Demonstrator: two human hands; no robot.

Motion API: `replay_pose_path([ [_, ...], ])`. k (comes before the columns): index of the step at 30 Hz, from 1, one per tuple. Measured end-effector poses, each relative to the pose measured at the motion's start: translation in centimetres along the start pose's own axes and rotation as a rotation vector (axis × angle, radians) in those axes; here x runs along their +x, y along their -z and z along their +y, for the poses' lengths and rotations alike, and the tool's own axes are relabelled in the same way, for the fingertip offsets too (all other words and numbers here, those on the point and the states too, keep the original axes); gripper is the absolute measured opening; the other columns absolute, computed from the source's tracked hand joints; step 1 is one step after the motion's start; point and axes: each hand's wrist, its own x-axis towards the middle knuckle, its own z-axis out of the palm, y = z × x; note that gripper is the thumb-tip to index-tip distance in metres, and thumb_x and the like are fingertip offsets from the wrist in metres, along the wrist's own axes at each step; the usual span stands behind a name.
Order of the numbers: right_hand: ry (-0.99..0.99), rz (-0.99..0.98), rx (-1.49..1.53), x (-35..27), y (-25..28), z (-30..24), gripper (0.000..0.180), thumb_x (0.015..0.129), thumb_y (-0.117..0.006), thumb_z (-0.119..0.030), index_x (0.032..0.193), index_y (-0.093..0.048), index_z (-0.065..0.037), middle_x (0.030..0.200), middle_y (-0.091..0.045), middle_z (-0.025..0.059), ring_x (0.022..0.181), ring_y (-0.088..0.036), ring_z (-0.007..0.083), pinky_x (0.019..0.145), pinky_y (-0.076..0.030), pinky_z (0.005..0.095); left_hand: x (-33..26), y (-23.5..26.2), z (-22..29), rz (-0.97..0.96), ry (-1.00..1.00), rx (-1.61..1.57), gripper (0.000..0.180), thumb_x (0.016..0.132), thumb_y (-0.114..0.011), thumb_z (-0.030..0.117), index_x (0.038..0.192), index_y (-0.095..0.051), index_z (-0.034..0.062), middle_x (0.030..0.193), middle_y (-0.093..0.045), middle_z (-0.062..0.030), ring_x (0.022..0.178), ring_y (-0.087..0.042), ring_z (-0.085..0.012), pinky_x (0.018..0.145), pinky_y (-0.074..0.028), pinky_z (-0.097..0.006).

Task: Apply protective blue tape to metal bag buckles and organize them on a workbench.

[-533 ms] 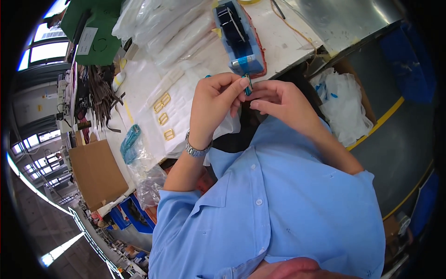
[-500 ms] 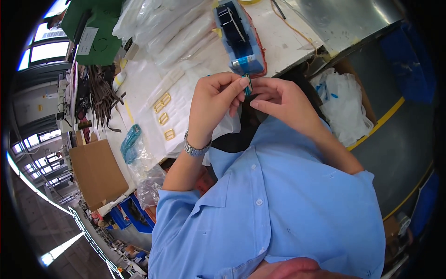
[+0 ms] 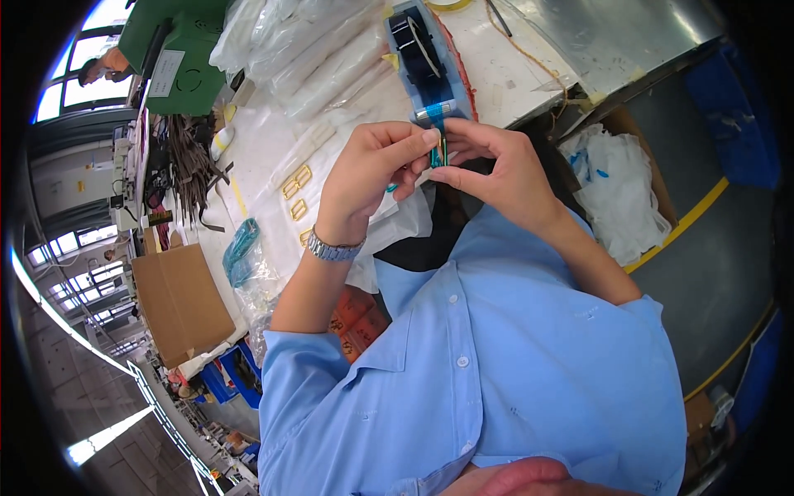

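Both hands up close to the chest, right at the desk (image 3: 529, 74) edge. Left hand (image 3: 368, 178) and right hand (image 3: 504, 169) each have a tight fingertip grip on a thin teal strip (image 3: 441, 149), held upright just below the blue tape dispenser (image 3: 426, 62). Risk imo: strip is tiny, so if either pinch loosens it could twist, stick to itself or drop btw the arms.

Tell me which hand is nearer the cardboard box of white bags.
Right. The right hand is closer to the cardboard box at the bench edge; the left hand lies farther away, beyond the right one.
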Motion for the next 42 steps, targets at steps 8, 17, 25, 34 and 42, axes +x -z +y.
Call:
replay_pose_path([
  [8, 0.013, 0.05, -0.024, 0.4, -0.1, 0.3, 0.049, 0.09, -0.083, -0.006, 0.135, -0.068, 0.006, 0.111, -0.08, 0.0125, 0.099, -0.076, 0.0143, 0.092, -0.06, 0.0291, 0.6, 0.5, 0.5, -0.077, 0.147, -0.191, 0.033, 0.103, -0.075, 0.028, 0.079, -0.066, 0.0063, 0.069, -0.059, 0.0013, 0.054, -0.05, -0.008, 0.045, -0.039, -0.024],
  [17, -0.006, 0.104, -0.028, 0.6, -0.5, -0.5, 0.041, 0.09, -0.083, -0.007, 0.128, -0.073, 0.005, 0.102, -0.082, 0.0105, 0.092, -0.077, 0.0118, 0.087, -0.061, 0.0278, 0.0, 0.0, -0.5, 0.045, 0.208, -0.387, 0.029, 0.105, -0.073, 0.027, 0.087, -0.068, 0.0046, 0.076, -0.06, 0.0015, 0.062, -0.055, -0.0082, 0.057, -0.053, -0.027],
  [25, -0.046, 0.132, 0.0, 0.1, -0.7, -0.5, 0.041, 0.092, -0.082, -0.006, 0.13, -0.073, 0.005, 0.103, -0.081, 0.0109, 0.094, -0.076, 0.011, 0.087, -0.061, 0.0272, -3.3, -2.8, -3.9, 0.37, -0.393, 0.224, 0.016, 0.1, -0.073, 0.005, 0.114, -0.074, -0.0024, 0.097, -0.075, -0.0061, 0.081, -0.069, -0.012, 0.073, -0.056, -0.025],
  [34, -0.121, 0.211, 0.125, -1.4, -2.1, -0.8, 0.036, 0.094, -0.082, -0.009, 0.124, -0.073, 0.009, 0.102, -0.081, 0.0113, 0.091, -0.074, 0.0095, 0.08, -0.06, 0.0239, -2.0, -5.9, -8.0, 0.668, -0.958, 0.605, 0.022, 0.087, -0.076, -0.007, 0.107, -0.07, -0.0018, 0.094, -0.071, -0.0122, 0.078, -0.068, -0.0228, 0.072, -0.055, -0.033],
  [42, -0.198, 0.206, 0.267, -1.4, -2.7, 0.0, 0.032, 0.096, -0.08, -0.011, 0.121, -0.075, 0.009, 0.101, -0.079, 0.0077, 0.089, -0.071, 0.0065, 0.078, -0.056, 0.0214, -3.3, -6.5, -8.5, 0.709, -0.906, 0.671, 0.025, 0.087, -0.077, -0.006, 0.111, -0.072, -0.0018, 0.092, -0.071, -0.0118, 0.08, -0.071, -0.0232, 0.073, -0.055, -0.032],
])
